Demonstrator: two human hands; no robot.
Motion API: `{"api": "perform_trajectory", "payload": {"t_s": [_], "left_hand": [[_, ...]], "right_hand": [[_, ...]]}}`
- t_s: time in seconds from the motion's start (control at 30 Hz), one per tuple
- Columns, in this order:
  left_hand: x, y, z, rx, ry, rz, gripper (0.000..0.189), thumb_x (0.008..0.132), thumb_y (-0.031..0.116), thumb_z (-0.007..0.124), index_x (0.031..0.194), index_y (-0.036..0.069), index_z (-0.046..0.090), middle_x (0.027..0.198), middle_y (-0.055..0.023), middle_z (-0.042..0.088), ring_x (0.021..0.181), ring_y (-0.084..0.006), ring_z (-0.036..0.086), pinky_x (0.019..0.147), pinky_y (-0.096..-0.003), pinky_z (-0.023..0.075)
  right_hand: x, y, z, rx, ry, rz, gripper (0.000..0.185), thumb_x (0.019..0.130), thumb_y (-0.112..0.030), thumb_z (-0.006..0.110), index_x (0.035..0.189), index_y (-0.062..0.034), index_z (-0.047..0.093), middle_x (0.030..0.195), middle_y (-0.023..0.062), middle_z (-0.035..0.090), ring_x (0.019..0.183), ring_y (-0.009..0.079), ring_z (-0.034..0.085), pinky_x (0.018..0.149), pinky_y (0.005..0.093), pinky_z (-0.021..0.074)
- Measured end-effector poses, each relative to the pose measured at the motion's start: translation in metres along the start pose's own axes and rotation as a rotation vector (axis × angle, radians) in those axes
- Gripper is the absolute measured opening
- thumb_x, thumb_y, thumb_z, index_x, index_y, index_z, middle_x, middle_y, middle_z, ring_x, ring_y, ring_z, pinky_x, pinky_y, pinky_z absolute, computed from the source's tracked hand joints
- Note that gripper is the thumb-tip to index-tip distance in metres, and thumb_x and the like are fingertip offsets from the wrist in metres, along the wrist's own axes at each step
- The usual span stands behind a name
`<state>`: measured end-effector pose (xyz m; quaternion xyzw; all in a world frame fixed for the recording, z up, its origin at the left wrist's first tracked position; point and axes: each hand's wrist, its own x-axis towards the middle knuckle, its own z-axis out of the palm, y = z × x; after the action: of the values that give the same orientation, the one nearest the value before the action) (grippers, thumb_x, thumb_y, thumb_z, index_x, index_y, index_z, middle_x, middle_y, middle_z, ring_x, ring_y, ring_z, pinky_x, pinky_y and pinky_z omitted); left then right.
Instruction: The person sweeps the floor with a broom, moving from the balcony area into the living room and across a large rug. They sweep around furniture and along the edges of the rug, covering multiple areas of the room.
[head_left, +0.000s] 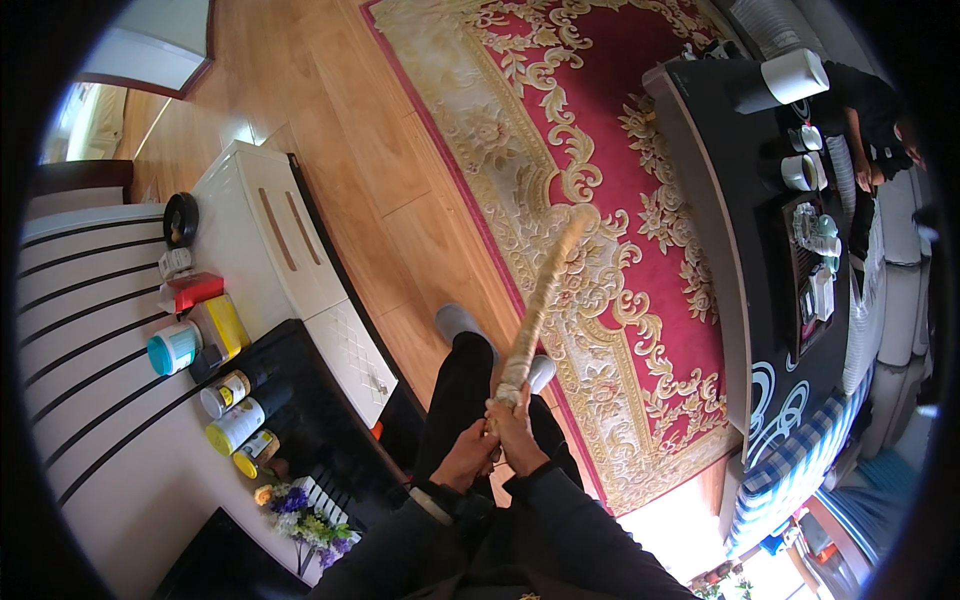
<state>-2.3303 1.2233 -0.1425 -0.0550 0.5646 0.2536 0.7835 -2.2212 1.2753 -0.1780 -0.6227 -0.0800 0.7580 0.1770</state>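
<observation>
Both hands are closed around the near end of a long, pale tan stick (536, 322), which looks wrapped and bends slightly at its far tip. My left hand (463, 456) grips the butt, with a band around that wrist. Just ahead of it and touching it, my right hand (517, 437) holds the same shaft. The stick points away from me, its tip over the patterned border of a red carpet (645, 60). I cannot tell whether the tip touches the carpet. My feet, in grey slippers (456, 322), show on either side of the shaft.
At left, a low white and black cabinet (262, 217) carries several jars (238, 424), a red box (196, 291) and artificial flowers (304, 517). A black-topped table (720, 135) at right holds cups and a tray (796, 330). Beyond it sits a person (870, 112). Wooden flooring (330, 97) borders the carpet.
</observation>
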Motion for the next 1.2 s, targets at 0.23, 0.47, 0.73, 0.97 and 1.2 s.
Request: {"api": "perform_trajectory", "payload": {"t_s": [0.23,0.47,0.73,0.97,1.2], "left_hand": [[-0.012,0.043,-0.032,0.320,0.117,0.198,0.014,0.098,0.020,0.061,0.104,0.008,0.064,0.080,0.0041,0.055,0.072,-0.0093,0.061,0.058,-0.0245,0.0532],[-0.051,0.116,-0.096,0.083,0.414,0.167,0.023,0.102,0.025,0.056,0.099,0.004,0.063,0.073,0.0038,0.052,0.063,-0.0066,0.052,0.053,-0.0236,0.0467],[-0.018,0.136,-0.063,0.128,0.256,0.308,0.023,0.102,0.022,0.052,0.091,0.004,0.062,0.068,0.0022,0.051,0.054,-0.0080,0.049,0.049,-0.0245,0.0429],[0.058,0.185,-0.048,-0.095,0.335,0.180,0.023,0.099,0.025,0.055,0.083,0.009,0.060,0.065,0.0055,0.047,0.054,-0.0065,0.046,0.050,-0.0246,0.0452],[0.009,0.158,-0.052,-0.099,0.389,0.294,0.026,0.103,0.024,0.053,0.086,0.007,0.058,0.068,0.0047,0.046,0.056,-0.0057,0.044,0.054,-0.0249,0.0466]], "right_hand": [[0.053,-0.010,0.054,0.037,0.136,0.158,0.047,0.091,-0.015,0.071,0.120,-0.0159,0.034,0.093,0.0104,0.054,0.059,0.0192,0.056,0.049,0.0330,0.0520],[0.082,-0.017,0.188,-0.016,-0.099,0.052,0.048,0.089,-0.011,0.064,0.126,-0.0156,0.033,0.081,0.0084,0.052,0.054,0.0178,0.056,0.044,0.0333,0.0488],[0.079,-0.077,0.162,-0.010,-0.005,-0.098,0.071,0.093,-0.016,0.062,0.151,-0.0205,0.023,0.083,0.0064,0.054,0.054,0.0159,0.056,0.043,0.0304,0.0476],[0.164,-0.121,0.158,-0.174,0.072,-0.056,0.083,0.089,-0.014,0.066,0.157,-0.0193,0.018,0.092,0.0094,0.057,0.054,0.0163,0.053,0.041,0.0308,0.0445],[0.121,-0.103,0.181,-0.263,-0.116,-0.026,0.096,0.090,-0.012,0.065,0.163,-0.0141,0.003,0.087,0.0058,0.057,0.059,0.0127,0.053,0.047,0.0282,0.0441]]}}
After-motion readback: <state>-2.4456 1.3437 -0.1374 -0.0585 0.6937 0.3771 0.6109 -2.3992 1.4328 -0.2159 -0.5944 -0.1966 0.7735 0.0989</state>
